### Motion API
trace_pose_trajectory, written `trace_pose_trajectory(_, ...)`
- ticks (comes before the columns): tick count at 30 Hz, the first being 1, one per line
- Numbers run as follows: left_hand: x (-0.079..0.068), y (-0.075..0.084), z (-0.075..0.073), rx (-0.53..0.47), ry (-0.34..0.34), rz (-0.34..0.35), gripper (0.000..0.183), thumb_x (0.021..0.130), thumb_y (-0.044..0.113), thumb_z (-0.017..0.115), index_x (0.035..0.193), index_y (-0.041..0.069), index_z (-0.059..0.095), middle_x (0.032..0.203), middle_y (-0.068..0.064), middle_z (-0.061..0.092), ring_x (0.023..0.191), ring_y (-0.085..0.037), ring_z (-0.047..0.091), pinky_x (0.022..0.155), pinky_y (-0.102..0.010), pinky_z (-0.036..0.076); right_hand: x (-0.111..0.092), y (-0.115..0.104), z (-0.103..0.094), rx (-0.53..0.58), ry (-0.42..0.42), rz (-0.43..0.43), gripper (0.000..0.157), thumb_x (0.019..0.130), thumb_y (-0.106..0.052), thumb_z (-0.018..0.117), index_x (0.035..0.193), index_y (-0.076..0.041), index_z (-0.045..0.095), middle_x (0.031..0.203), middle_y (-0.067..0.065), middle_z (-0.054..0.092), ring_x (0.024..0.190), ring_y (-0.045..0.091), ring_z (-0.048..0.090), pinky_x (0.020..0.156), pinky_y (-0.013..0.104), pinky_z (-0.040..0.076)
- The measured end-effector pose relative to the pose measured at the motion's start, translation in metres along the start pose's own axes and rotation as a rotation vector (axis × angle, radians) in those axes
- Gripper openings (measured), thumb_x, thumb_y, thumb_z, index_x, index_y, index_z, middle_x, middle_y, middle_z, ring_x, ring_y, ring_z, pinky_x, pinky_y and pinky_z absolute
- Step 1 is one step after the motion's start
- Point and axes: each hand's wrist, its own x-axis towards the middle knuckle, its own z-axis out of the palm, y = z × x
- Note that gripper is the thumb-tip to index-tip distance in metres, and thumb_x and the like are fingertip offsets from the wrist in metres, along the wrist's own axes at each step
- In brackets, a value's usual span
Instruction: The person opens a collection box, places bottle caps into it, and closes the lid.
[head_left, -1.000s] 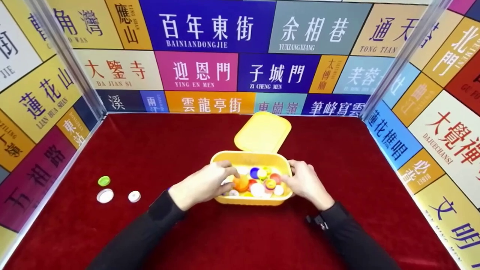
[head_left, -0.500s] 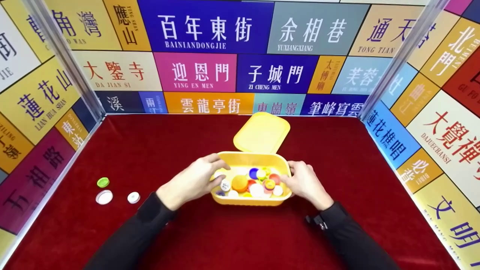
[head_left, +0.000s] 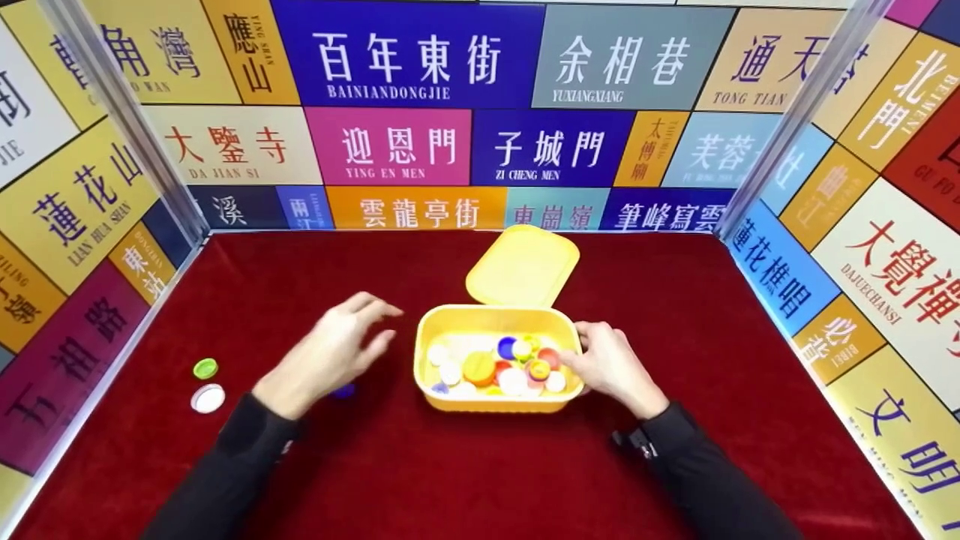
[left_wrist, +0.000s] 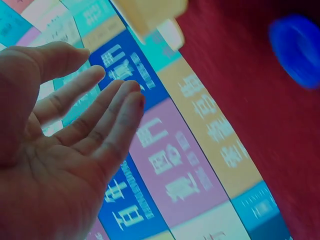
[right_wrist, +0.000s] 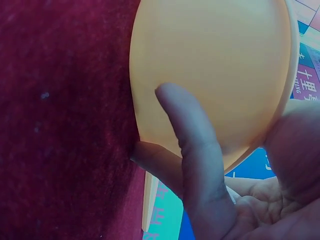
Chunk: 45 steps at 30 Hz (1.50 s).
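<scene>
A yellow plastic box (head_left: 495, 405) holds several bottle caps, among them an orange cap (head_left: 478, 368) and a blue cap (head_left: 507, 347). My right hand (head_left: 611, 367) grips the box's right end, thumb at the rim and fingers against the outer wall (right_wrist: 215, 60). Left of the box, apart from it, my left hand (head_left: 330, 352) hovers with loosely bent fingers; the palm in the left wrist view holds nothing. Below that hand another blue cap (head_left: 343, 391) lies on the red cloth, partly hidden; the left wrist view shows it as a blurred blue ring (left_wrist: 297, 50).
The yellow lid (head_left: 523, 266) lies behind the box. On the left of the red cloth (head_left: 465, 480) are a green cap (head_left: 205, 368) and a white cap with a pale rim (head_left: 208, 398). Walls printed with Chinese characters enclose the back and sides.
My left hand has come out of the box and moved left, uncovering white caps inside and the blue cap on the cloth. It now covers a small white cap's place. The right hand stays.
</scene>
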Motion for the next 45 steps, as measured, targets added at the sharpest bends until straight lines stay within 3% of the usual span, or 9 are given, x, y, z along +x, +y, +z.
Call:
trace_pose_trajectory(7, -0.030, -0.034, -0.025, 0.067, -0.038, -0.190, 0.032, 0.107, 0.014, 0.082, 0.138, 0.004, 0.081, 0.135, -0.021, 0.076, 0.124, -0.041, 0.077, 0.115, -0.060, 0.065, 0.001, 0.000, 0.002, 0.003, 0.000, 0.002, 0.035, 0.103, -0.023, 0.087, 0.131, -0.001, 0.084, 0.106, 0.013, 0.088, 0.082, 0.021, 0.083, 0.065, 0.022, 0.062)
trace_pose_trajectory(13, -0.061, -0.068, -0.045, 0.122, -0.081, -0.376, 0.038, 0.107, 0.016, 0.080, 0.140, -0.002, 0.078, 0.138, -0.035, 0.069, 0.126, -0.057, 0.069, 0.114, -0.074, 0.060, 0.001, 0.000, 0.003, -0.007, 0.006, 0.001, 0.037, 0.102, -0.024, 0.088, 0.130, -0.001, 0.084, 0.105, 0.012, 0.088, 0.081, 0.020, 0.082, 0.065, 0.023, 0.061)
trace_pose_trajectory(20, -0.096, -0.107, -0.068, 0.157, -0.205, -0.579, 0.053, 0.107, 0.022, 0.077, 0.147, -0.012, 0.067, 0.142, -0.051, 0.058, 0.125, -0.078, 0.058, 0.109, -0.087, 0.052, 0.002, 0.000, 0.002, -0.011, 0.003, 0.014, 0.031, 0.101, -0.019, 0.085, 0.127, -0.002, 0.084, 0.102, 0.012, 0.086, 0.078, 0.019, 0.082, 0.063, 0.023, 0.063)
trace_pose_trajectory(25, -0.112, -0.121, -0.079, 0.185, -0.304, -0.692, 0.057, 0.108, 0.021, 0.075, 0.148, -0.018, 0.061, 0.138, -0.055, 0.055, 0.122, -0.081, 0.057, 0.105, -0.086, 0.054, 0.001, 0.000, 0.002, -0.001, -0.009, 0.029, 0.037, 0.103, -0.020, 0.084, 0.134, -0.001, 0.082, 0.110, 0.015, 0.087, 0.082, 0.020, 0.084, 0.065, 0.023, 0.065)
trace_pose_trajectory(29, -0.117, -0.125, -0.081, 0.183, -0.266, -0.699, 0.042, 0.103, 0.007, 0.076, 0.135, -0.019, 0.066, 0.127, -0.053, 0.059, 0.118, -0.075, 0.062, 0.101, -0.081, 0.057, 0.001, 0.001, 0.002, 0.016, -0.018, 0.035, 0.042, 0.104, -0.021, 0.084, 0.140, 0.000, 0.080, 0.117, 0.018, 0.087, 0.084, 0.020, 0.086, 0.066, 0.025, 0.068)
trace_pose_trajectory(35, -0.120, -0.126, -0.081, 0.200, -0.177, -0.646, 0.017, 0.092, -0.007, 0.069, 0.106, -0.015, 0.073, 0.103, -0.042, 0.069, 0.104, -0.065, 0.067, 0.091, -0.076, 0.060, -0.001, 0.000, 0.002, 0.021, -0.018, 0.029, 0.040, 0.103, -0.018, 0.082, 0.139, 0.000, 0.081, 0.115, 0.017, 0.087, 0.083, 0.020, 0.085, 0.066, 0.026, 0.068)
trace_pose_trajectory(45, -0.112, -0.122, -0.080, 0.198, -0.121, -0.603, 0.016, 0.090, -0.007, 0.068, 0.102, -0.014, 0.076, 0.102, -0.041, 0.072, 0.103, -0.066, 0.069, 0.090, -0.076, 0.061, -0.001, 0.000, 0.001, 0.010, -0.008, 0.039, 0.041, 0.102, -0.019, 0.083, 0.138, -0.001, 0.081, 0.115, 0.016, 0.088, 0.085, 0.020, 0.086, 0.067, 0.024, 0.067)
